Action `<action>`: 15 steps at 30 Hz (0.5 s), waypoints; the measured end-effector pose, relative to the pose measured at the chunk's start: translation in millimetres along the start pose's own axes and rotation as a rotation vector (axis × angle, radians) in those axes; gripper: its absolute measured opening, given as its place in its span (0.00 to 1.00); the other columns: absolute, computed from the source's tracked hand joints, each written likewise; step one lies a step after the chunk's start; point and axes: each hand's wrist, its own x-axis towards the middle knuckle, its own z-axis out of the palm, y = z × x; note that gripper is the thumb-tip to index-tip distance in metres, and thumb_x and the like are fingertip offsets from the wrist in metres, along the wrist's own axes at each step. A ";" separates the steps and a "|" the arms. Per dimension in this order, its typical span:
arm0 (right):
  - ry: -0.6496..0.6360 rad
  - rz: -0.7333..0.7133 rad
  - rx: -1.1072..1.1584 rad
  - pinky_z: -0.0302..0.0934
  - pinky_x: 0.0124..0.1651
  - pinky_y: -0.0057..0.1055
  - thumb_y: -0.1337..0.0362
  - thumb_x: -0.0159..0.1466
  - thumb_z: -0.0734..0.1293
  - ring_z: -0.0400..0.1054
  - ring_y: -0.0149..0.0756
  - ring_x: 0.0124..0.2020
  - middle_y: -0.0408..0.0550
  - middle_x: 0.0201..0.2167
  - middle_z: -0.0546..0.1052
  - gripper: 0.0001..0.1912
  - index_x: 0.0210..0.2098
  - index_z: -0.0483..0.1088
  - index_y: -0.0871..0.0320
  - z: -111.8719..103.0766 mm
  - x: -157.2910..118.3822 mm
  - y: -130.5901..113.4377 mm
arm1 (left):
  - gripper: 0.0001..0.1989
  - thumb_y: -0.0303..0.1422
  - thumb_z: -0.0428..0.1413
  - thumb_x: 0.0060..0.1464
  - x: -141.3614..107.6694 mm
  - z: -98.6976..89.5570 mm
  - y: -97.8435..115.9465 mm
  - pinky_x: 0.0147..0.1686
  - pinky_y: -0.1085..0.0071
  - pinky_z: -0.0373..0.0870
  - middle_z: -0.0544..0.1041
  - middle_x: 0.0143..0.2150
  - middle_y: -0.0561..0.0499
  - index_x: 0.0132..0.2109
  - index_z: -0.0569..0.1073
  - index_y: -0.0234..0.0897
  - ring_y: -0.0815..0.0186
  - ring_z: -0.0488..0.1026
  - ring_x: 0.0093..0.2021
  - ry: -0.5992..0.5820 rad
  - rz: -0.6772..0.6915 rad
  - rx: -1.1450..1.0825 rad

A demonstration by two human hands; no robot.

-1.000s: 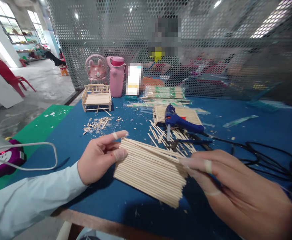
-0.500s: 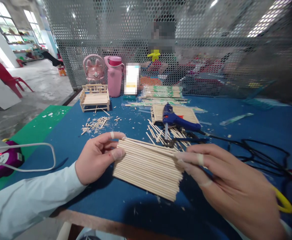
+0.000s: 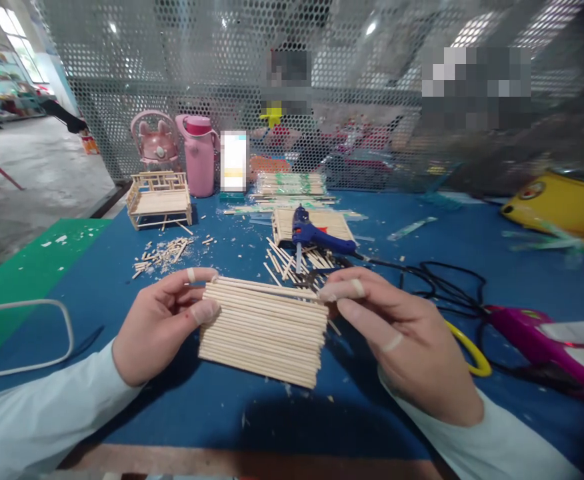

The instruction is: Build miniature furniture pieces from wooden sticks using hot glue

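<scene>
Daylight whitens a tall window (image 3: 15, 33) at upper left and glosses the floor (image 3: 72, 180), while ceiling lamps (image 3: 371, 28) burn as small bright spots along the top. Even, cool light reaches the table (image 3: 137, 413), where a broad, soft-edged shadow spreads below the panel (image 3: 267, 333) and a narrow one lies beside the cable (image 3: 67, 327). Highlights glint on the plastic wrap (image 3: 292, 180). The panel is reasonably crisp; the scene behind the mesh (image 3: 162, 60) is hazy. Wide-angle distortion stretches the power strip (image 3: 547, 347) at right, where the border falls to black. Coarse pixel blocks mask a glowing screen (image 3: 235, 160) and two patches higher up.
</scene>
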 end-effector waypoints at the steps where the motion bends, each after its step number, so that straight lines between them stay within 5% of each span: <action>1: 0.008 0.003 -0.003 0.66 0.32 0.25 0.67 0.58 0.62 0.70 0.31 0.33 0.45 0.32 0.74 0.07 0.28 0.72 0.54 0.2 -1.0 0.1 | 0.17 0.30 0.63 0.43 0.2 0.1 -0.1 0.26 0.78 0.67 0.72 0.24 0.54 0.42 0.73 0.35 0.73 0.68 0.25 0.002 -0.004 -0.003; 9: 0.103 0.206 0.019 0.68 0.30 0.27 0.64 0.54 0.67 0.71 0.31 0.24 0.43 0.25 0.77 0.07 0.33 0.72 0.56 14.7 -7.2 0.8 | 0.17 0.30 0.63 0.43 0.0 1.4 0.7 0.25 0.78 0.66 0.72 0.23 0.55 0.43 0.73 0.34 0.73 0.66 0.24 0.009 -0.019 -0.018; 15: 0.118 0.162 -0.098 0.69 0.32 0.31 0.62 0.56 0.66 0.72 0.34 0.26 0.44 0.28 0.79 0.07 0.33 0.75 0.55 15.7 -9.9 4.8 | 0.19 0.30 0.63 0.41 0.7 0.8 0.7 0.25 0.77 0.66 0.71 0.22 0.55 0.43 0.73 0.34 0.73 0.67 0.23 0.015 -0.015 -0.001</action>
